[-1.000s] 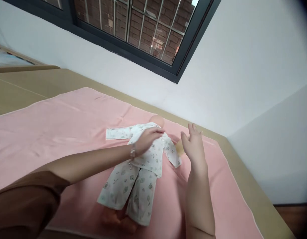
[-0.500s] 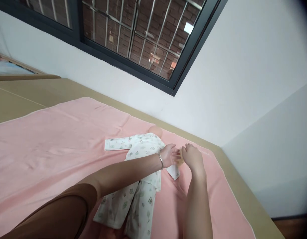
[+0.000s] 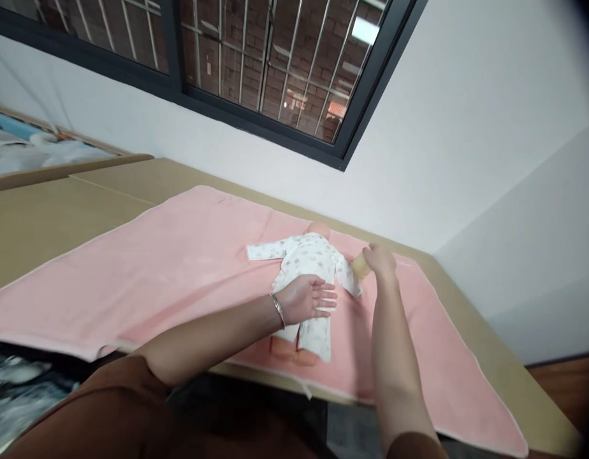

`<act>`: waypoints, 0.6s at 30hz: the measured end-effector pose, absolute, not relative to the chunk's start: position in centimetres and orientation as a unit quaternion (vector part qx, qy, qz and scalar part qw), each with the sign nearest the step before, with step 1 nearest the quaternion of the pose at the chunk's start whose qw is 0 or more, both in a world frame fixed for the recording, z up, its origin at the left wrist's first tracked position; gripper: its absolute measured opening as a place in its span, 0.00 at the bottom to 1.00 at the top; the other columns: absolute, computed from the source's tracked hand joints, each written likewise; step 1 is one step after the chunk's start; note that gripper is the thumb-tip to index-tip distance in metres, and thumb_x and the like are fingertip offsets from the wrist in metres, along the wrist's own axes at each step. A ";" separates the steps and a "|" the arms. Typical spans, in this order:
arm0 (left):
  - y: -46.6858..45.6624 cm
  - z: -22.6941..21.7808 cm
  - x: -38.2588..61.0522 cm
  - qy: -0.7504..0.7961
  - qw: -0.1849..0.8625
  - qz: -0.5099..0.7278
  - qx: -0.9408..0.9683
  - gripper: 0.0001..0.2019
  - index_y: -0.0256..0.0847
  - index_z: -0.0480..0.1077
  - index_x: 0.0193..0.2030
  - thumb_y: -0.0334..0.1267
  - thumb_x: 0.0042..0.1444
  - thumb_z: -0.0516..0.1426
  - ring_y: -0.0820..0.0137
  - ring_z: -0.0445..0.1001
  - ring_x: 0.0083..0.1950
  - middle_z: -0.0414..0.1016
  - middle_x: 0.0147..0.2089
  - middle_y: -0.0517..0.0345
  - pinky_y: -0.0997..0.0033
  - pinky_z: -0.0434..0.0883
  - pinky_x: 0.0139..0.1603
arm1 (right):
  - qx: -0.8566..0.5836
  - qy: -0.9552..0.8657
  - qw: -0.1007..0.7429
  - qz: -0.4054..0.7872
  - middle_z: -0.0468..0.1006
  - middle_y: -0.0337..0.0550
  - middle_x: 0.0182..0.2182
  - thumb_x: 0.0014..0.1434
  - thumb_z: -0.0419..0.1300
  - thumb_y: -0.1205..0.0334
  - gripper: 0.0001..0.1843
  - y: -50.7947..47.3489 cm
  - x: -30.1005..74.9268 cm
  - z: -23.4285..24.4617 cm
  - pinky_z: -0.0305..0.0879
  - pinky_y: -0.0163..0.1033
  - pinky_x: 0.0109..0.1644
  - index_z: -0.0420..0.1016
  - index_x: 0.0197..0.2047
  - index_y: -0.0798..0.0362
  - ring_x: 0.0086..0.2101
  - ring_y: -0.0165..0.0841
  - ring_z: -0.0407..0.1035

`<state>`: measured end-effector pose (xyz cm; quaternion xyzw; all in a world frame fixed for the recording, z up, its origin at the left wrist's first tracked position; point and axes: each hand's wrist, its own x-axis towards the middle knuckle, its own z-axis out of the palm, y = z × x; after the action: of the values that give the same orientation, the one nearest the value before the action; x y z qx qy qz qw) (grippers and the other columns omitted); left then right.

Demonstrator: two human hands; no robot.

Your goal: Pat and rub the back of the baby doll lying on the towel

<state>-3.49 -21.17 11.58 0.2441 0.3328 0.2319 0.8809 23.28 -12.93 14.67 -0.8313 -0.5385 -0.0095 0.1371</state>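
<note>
A baby doll point(image 3: 308, 258) in white pyjamas printed with small figures lies on a pink blanket point(image 3: 194, 248). Its head points toward the wall, one sleeve is stretched out to the left, and its bare feet show at the trouser ends. My left hand point(image 3: 304, 299), with a silver bangle at the wrist, hovers over the doll's lower body, fingers extended and nothing in them. Beside the doll's right-hand sleeve, my right hand point(image 3: 381, 260) is closed on a small pale yellow object point(image 3: 361, 266). Its kind I cannot make out.
The blanket covers much of a tan padded table point(image 3: 108, 197). A white wall and a dark-framed window point(image 3: 256, 118) with bars stand behind. White and blue items point(image 3: 41, 150) lie in a wood-edged space at far left. Clear plastic-like items point(image 3: 21, 389) sit below the near edge.
My left hand has moved back from the yellow object and down over the doll's lower body. My right hand still holds the object by the sleeve. The view has shifted, showing the table's near edge.
</note>
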 end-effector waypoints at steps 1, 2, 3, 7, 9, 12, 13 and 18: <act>-21.9 11.9 -4.6 0.332 0.879 0.241 0.244 0.13 0.33 0.73 0.47 0.37 0.65 0.51 0.62 0.78 0.44 0.78 0.48 0.45 0.64 0.74 0.44 | -0.824 -0.547 0.150 -0.008 0.74 0.53 0.59 0.71 0.56 0.52 0.21 -13.3 23.2 14.6 0.66 0.55 0.65 0.71 0.60 0.56 0.58 0.42 0.70; -22.6 12.0 -5.7 0.330 0.875 0.254 0.246 0.13 0.33 0.73 0.48 0.37 0.65 0.51 0.61 0.78 0.45 0.78 0.50 0.45 0.63 0.74 0.45 | -0.812 -0.560 0.164 -0.008 0.72 0.58 0.62 0.71 0.53 0.57 0.21 -13.9 23.0 14.4 0.62 0.55 0.67 0.70 0.61 0.59 0.62 0.44 0.66; -23.2 12.0 -6.9 0.329 0.873 0.266 0.244 0.14 0.33 0.73 0.49 0.37 0.65 0.51 0.61 0.79 0.46 0.78 0.52 0.44 0.63 0.74 0.46 | -0.799 -0.574 0.180 -0.011 0.68 0.62 0.65 0.70 0.51 0.61 0.23 -14.6 22.6 14.1 0.56 0.56 0.71 0.68 0.64 0.61 0.66 0.46 0.61; -25.0 10.1 -11.7 0.326 0.872 0.310 0.194 0.17 0.31 0.71 0.55 0.38 0.66 0.51 0.57 0.79 0.51 0.78 0.54 0.41 0.60 0.74 0.51 | -0.722 -0.641 0.259 -0.025 0.50 0.62 0.74 0.67 0.46 0.64 0.31 -19.9 18.8 12.1 0.29 0.59 0.78 0.58 0.71 0.66 0.75 0.45 0.38; -25.3 8.6 -13.5 0.328 0.872 0.325 0.163 0.19 0.31 0.69 0.59 0.38 0.66 0.51 0.56 0.79 0.52 0.78 0.53 0.41 0.58 0.74 0.53 | -0.674 -0.680 0.290 -0.006 0.54 0.57 0.74 0.68 0.47 0.59 0.33 -23.4 15.8 10.2 0.33 0.56 0.79 0.57 0.73 0.61 0.74 0.41 0.43; -25.4 7.0 -14.6 0.327 0.871 0.332 0.154 0.22 0.31 0.65 0.64 0.41 0.69 0.48 0.58 0.79 0.52 0.78 0.53 0.41 0.60 0.73 0.55 | -0.609 -0.730 0.308 0.039 0.55 0.53 0.74 0.67 0.49 0.53 0.34 -27.9 10.8 6.9 0.38 0.55 0.79 0.58 0.73 0.58 0.74 0.39 0.46; -25.5 6.7 -14.5 0.320 0.875 0.328 0.154 0.23 0.30 0.64 0.64 0.43 0.70 0.47 0.58 0.79 0.52 0.78 0.53 0.40 0.61 0.73 0.54 | -0.595 -0.739 0.311 0.052 0.53 0.52 0.74 0.68 0.49 0.51 0.35 -28.9 9.3 6.0 0.37 0.55 0.79 0.57 0.74 0.57 0.74 0.39 0.45; -26.8 6.9 -11.8 0.232 0.903 0.307 0.193 0.29 0.30 0.65 0.65 0.53 0.72 0.42 0.58 0.80 0.46 0.78 0.51 0.39 0.59 0.73 0.56 | -0.575 -0.741 0.340 0.070 0.47 0.51 0.76 0.73 0.44 0.49 0.35 -30.8 3.0 4.0 0.37 0.59 0.79 0.52 0.76 0.57 0.75 0.42 0.39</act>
<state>-11.80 -26.77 6.87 0.1930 0.2321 0.3070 0.9026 2.96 -30.83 4.04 -0.5748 -0.7409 0.0702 0.3403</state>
